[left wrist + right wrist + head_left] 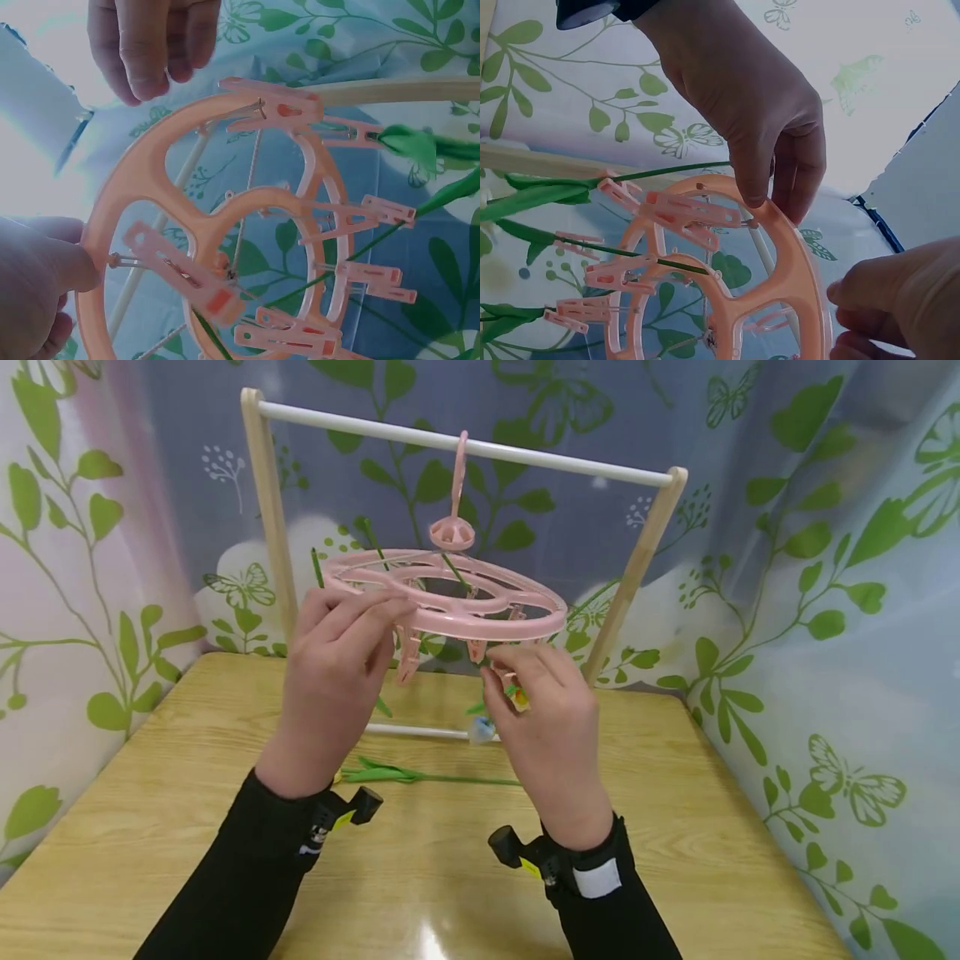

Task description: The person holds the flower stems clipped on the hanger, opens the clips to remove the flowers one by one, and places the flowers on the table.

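Observation:
A round pink hanging rack with clips (495,625) hangs by its hook (458,477). My left hand (330,652) holds its rim at the near left, thumb on the ring in the left wrist view. Just below the near right rim is my right hand (551,718). Its fingers, loosely bent, stand apart from the ring in the right wrist view, with nothing seen between them. Pink clips (184,270) dangle around the ring, several gripping green artificial flower stems (671,264). A blue bloom (482,729) and a yellow bloom (520,697) hang below, partly hidden by the right hand.
A white rod (375,428) between wooden posts (637,572) carries the hook. Behind the hands, a lower white rod (416,732) crosses near the table. One artificial flower (405,774) lies on the wooden table (420,868). Leaf-patterned curtains (825,610) surround the table.

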`<state>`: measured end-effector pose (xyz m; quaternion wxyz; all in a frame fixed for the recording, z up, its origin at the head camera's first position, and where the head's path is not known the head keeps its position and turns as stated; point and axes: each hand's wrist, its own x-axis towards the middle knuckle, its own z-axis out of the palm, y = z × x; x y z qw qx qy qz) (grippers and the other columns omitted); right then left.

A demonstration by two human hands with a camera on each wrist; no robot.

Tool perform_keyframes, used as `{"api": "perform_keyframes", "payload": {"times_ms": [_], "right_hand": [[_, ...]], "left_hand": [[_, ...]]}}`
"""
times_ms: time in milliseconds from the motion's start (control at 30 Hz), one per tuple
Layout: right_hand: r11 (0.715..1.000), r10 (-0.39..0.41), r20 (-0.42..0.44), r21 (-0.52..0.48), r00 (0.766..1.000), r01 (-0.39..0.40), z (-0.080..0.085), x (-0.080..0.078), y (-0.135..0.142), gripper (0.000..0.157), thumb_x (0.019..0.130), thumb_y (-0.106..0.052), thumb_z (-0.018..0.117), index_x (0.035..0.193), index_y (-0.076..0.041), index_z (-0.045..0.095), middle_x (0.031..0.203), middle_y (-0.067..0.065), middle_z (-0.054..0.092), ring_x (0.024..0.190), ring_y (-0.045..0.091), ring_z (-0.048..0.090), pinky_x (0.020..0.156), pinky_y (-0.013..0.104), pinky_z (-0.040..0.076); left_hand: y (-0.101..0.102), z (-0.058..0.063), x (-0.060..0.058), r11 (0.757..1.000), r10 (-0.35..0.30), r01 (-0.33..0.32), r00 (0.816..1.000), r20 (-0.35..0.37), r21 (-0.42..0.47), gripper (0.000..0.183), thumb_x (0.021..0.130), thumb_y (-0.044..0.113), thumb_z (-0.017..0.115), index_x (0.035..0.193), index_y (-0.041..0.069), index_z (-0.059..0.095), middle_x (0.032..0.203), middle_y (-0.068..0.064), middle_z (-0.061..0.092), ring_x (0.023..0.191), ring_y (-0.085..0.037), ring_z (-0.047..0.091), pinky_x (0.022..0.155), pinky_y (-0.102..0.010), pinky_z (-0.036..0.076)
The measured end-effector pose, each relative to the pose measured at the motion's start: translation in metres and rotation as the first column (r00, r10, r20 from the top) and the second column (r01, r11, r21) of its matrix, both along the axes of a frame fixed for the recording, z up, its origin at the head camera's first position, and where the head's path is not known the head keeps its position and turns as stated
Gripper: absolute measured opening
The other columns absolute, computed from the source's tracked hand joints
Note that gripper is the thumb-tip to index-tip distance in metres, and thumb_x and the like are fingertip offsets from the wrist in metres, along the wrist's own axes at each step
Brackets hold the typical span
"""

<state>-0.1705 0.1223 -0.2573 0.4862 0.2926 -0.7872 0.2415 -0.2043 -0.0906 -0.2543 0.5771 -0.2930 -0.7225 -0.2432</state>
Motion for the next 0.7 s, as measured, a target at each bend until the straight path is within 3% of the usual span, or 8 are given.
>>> {"api": "perform_keyframes", "payload": {"times_ms": [167,267,400,533,700], "right_hand": [[0.997,0.040,-0.115,-0.054,0.993,-0.046,0.002,-0.002,-0.007,0.022,0.088,-0.005,0.074,0.110,-0.007,0.074,0.106,0.009,0.070,0.088,0.025,0.058,0.074,0.034,0.047],[0.999,0.022,-0.157,-0.045,0.987,-0.029,0.002,-0.006,-0.010,0.025,0.086,-0.005,0.076,0.112,-0.006,0.075,0.111,0.011,0.069,0.094,0.029,0.058,0.080,0.037,0.048],[0.999,-0.051,-0.179,-0.005,0.982,0.051,-0.002,-0.015,-0.011,0.029,0.086,-0.007,0.077,0.115,-0.007,0.074,0.115,0.011,0.068,0.102,0.032,0.058,0.090,0.041,0.047],[0.996,-0.087,-0.200,-0.014,0.976,0.086,-0.005,-0.023,-0.009,0.026,0.090,-0.008,0.072,0.115,-0.009,0.074,0.111,0.010,0.070,0.100,0.032,0.057,0.090,0.041,0.046],[0.996,-0.084,-0.215,-0.030,0.973,0.079,-0.005,-0.028,-0.008,0.017,0.094,-0.009,0.068,0.109,-0.008,0.076,0.106,0.010,0.071,0.095,0.033,0.057,0.087,0.041,0.046]], "left_hand": [[0.001,-0.001,0.001,1.000,-0.015,0.015,1.000,0.005,-0.012,0.021,0.097,0.002,0.061,0.112,0.005,0.075,0.109,-0.012,0.074,0.094,-0.033,0.060,0.085,-0.040,0.045],[0.005,-0.003,0.004,0.999,-0.024,0.024,1.000,0.004,-0.037,0.022,0.096,0.001,0.062,0.113,0.006,0.075,0.109,-0.011,0.074,0.094,-0.033,0.059,0.084,-0.039,0.046],[0.012,-0.005,0.010,0.995,-0.048,0.049,0.999,0.011,-0.083,0.023,0.094,0.000,0.064,0.113,0.007,0.075,0.109,-0.010,0.075,0.095,-0.032,0.061,0.086,-0.039,0.047],[0.018,-0.006,0.013,0.989,-0.085,0.087,0.996,0.021,-0.117,0.023,0.093,0.000,0.066,0.113,0.006,0.075,0.110,-0.009,0.074,0.097,-0.031,0.062,0.089,-0.037,0.048],[0.018,-0.002,0.014,0.990,-0.071,0.071,0.997,0.001,-0.119,0.020,0.093,-0.001,0.066,0.108,0.006,0.077,0.107,-0.009,0.075,0.093,-0.031,0.062,0.086,-0.038,0.049]]}}
